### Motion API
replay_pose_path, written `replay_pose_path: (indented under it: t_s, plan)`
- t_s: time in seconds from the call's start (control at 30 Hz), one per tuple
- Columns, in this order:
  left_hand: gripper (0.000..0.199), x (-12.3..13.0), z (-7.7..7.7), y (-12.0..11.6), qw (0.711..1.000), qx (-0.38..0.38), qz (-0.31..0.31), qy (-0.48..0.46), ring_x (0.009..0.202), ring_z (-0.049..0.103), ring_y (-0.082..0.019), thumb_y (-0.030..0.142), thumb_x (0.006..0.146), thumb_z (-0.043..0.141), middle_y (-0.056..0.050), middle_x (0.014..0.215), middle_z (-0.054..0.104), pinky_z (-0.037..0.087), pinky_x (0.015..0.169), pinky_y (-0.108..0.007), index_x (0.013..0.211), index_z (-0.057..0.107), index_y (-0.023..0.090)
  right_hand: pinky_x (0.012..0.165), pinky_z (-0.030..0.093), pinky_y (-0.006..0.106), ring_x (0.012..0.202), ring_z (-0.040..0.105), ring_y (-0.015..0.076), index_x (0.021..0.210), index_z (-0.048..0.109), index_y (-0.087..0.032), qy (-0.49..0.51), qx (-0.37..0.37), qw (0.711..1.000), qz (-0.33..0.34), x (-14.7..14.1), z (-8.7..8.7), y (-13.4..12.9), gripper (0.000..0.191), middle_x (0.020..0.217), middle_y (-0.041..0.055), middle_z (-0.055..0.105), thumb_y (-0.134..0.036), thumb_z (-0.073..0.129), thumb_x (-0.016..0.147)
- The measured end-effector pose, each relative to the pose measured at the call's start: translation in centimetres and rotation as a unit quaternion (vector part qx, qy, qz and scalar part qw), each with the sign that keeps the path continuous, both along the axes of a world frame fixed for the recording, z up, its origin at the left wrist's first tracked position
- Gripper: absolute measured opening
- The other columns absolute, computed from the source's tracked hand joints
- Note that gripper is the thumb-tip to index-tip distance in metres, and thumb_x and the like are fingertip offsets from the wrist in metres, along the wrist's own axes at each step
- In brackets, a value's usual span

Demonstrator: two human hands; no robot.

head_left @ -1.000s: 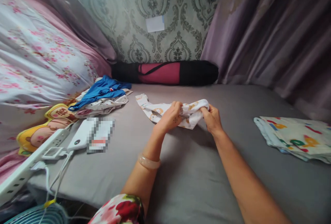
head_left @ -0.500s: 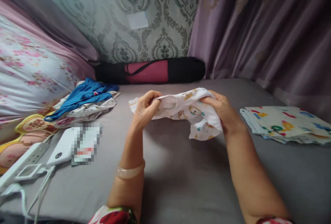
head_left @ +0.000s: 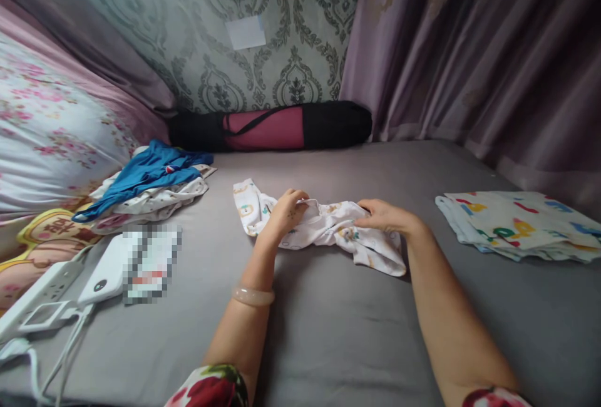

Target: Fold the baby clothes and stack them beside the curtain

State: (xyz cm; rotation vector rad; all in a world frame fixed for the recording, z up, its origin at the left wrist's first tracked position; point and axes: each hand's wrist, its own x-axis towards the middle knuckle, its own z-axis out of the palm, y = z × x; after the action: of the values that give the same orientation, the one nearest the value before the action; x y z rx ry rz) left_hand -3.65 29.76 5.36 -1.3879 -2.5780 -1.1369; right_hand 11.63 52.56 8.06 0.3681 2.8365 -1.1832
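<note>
A small white printed shirt (head_left: 323, 231) lies crumpled on the grey bed sheet in the middle of the head view, with one sleeve stretched to the left and the other folded down to the right. My left hand (head_left: 288, 213) grips its upper edge left of the neckline, fingertips partly hidden behind the cloth. On the opposite side my right hand (head_left: 382, 215) pinches the shirt near the right shoulder between thumb and fingers. A pale bangle (head_left: 253, 295) is round my left forearm.
Folded printed cloths (head_left: 516, 225) lie at the right. At the left are a heap topped by a blue garment (head_left: 145, 178), a white power bank (head_left: 107, 269), and a power strip (head_left: 37, 297) with cables. A black and pink roll bag (head_left: 267, 128) rests against the wall.
The shirt has come down from the air onto the bed and is more spread out, its left sleeve now showing. Both hands have lowered with it.
</note>
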Motion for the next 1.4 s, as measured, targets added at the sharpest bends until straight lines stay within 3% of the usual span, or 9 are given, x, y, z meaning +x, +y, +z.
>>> replay_pose_path:
  t_s: [0.23, 0.37, 0.57, 0.7, 0.8, 0.9, 1.07, 1.3, 1.4]
  plan:
    - [0.021, 0.3, 0.0, 0.2, 1.0, -0.002, 0.002, -0.017, 0.073, 0.057, -0.016, 0.037, 0.083, 0.063, -0.004, 0.091, 0.058, 0.045, 0.072, -0.028, 0.096, 0.069, 0.021, 0.091, 0.048, 0.036, 0.104, 0.064, 0.0258, 0.115, 0.067, -0.02, 0.036, 0.101, 0.993, -0.052, -1.4, -1.3, -1.7, 0.034, 0.115, 0.0113, 0.069, -0.035, 0.061, 0.085]
    - [0.015, 0.8, 0.7, 0.6, 1.0, 0.019, -0.007, -0.011, 0.076, 0.058, -0.016, 0.031, 0.085, 0.062, -0.003, 0.086, 0.059, 0.044, 0.074, -0.026, 0.093, 0.069, 0.021, 0.101, 0.043, 0.037, 0.113, 0.06, 0.0224, 0.129, 0.059, -0.02, 0.12, 0.074, 0.99, -0.002, -2.4, -1.5, -3.6, 0.039, 0.13, 0.0101, 0.062, -0.027, 0.049, 0.092]
    - [0.018, 0.7, 0.9, 0.6, 1.0, 0.029, -0.011, -0.002, 0.074, 0.058, -0.015, 0.034, 0.087, 0.06, -0.003, 0.084, 0.062, 0.044, 0.072, -0.025, 0.089, 0.071, 0.02, 0.09, 0.047, 0.028, 0.1, 0.064, 0.0186, 0.127, 0.061, -0.02, 0.133, 0.006, 0.988, 0.083, -3.2, -2.0, -4.8, 0.047, 0.116, 0.0061, 0.069, -0.019, 0.062, 0.08]
    - [0.019, 0.3, 0.6, 0.6, 1.0, -0.001, -0.023, 0.006, 0.076, 0.059, -0.016, 0.032, 0.084, 0.059, -0.004, 0.086, 0.064, 0.045, 0.072, -0.026, 0.091, 0.071, 0.019, 0.077, 0.046, 0.023, 0.085, 0.064, 0.0155, 0.11, 0.069, -0.02, 0.137, 0.034, 0.988, 0.061, -3.1, -1.9, -4.8, 0.028, 0.097, 0.0024, 0.073, -0.023, 0.059, 0.083]
    - [0.022, -0.1, 0.8, 0.3, 0.998, -0.039, -0.034, 0.021, 0.077, 0.059, -0.016, 0.02, 0.081, 0.054, -0.004, 0.088, 0.066, 0.046, 0.073, -0.026, 0.096, 0.07, 0.018, 0.072, 0.043, 0.023, 0.08, 0.063, 0.0154, 0.103, 0.071, -0.021, 0.159, 0.074, 0.984, 0.036, -2.7, -1.0, -4.9, 0.023, 0.09, 0.0013, 0.072, -0.024, 0.055, 0.087]
    - [0.032, -0.5, 1.5, -0.5, 0.997, -0.06, -0.037, 0.036, 0.079, 0.06, -0.017, 0.012, 0.075, 0.049, -0.004, 0.088, 0.068, 0.046, 0.075, -0.027, 0.1, 0.069, 0.017, 0.076, 0.043, 0.025, 0.087, 0.063, 0.0169, 0.103, 0.071, -0.022, 0.204, 0.114, 0.972, 0.004, -2.2, 0.2, -4.8, 0.024, 0.096, 0.0022, 0.072, -0.023, 0.052, 0.089]
    - [0.03, -0.7, 3.3, -1.9, 0.998, -0.042, -0.035, 0.03, 0.09, 0.061, -0.02, 0.016, 0.077, 0.05, -0.005, 0.098, 0.067, 0.047, 0.08, -0.03, 0.101, 0.067, 0.02, 0.089, 0.043, 0.028, 0.101, 0.061, 0.0188, 0.107, 0.068, -0.022, 0.27, 0.163, 0.948, -0.041, -1.6, 1.8, -4.8, 0.027, 0.11, 0.0048, 0.069, -0.019, 0.047, 0.093]
    - [0.018, 0.6, 5.4, -2.0, 0.986, 0.03, 0.148, 0.069, 0.082, 0.057, -0.018, 0.016, 0.071, 0.063, -0.004, 0.086, 0.06, 0.046, 0.078, -0.031, 0.089, 0.066, 0.018, 0.087, 0.043, 0.03, 0.101, 0.059, 0.0204, 0.106, 0.067, -0.022, 0.324, 0.198, 0.923, -0.058, -1.1, 3.5, -5.8, 0.026, 0.109, 0.006, 0.066, -0.019, 0.043, 0.095]
    - [0.008, 1.5, 6.1, -1.7, 0.986, 0.024, 0.161, 0.015, 0.07, 0.054, -0.017, 0.024, 0.074, 0.064, -0.002, 0.069, 0.059, 0.041, 0.065, -0.028, 0.078, 0.066, 0.017, 0.086, 0.043, 0.031, 0.1, 0.059, 0.0219, 0.108, 0.065, -0.021, 0.324, 0.215, 0.918, -0.079, -0.9, 3.9, -6.1, 0.027, 0.105, 0.0071, 0.065, -0.019, 0.041, 0.096]
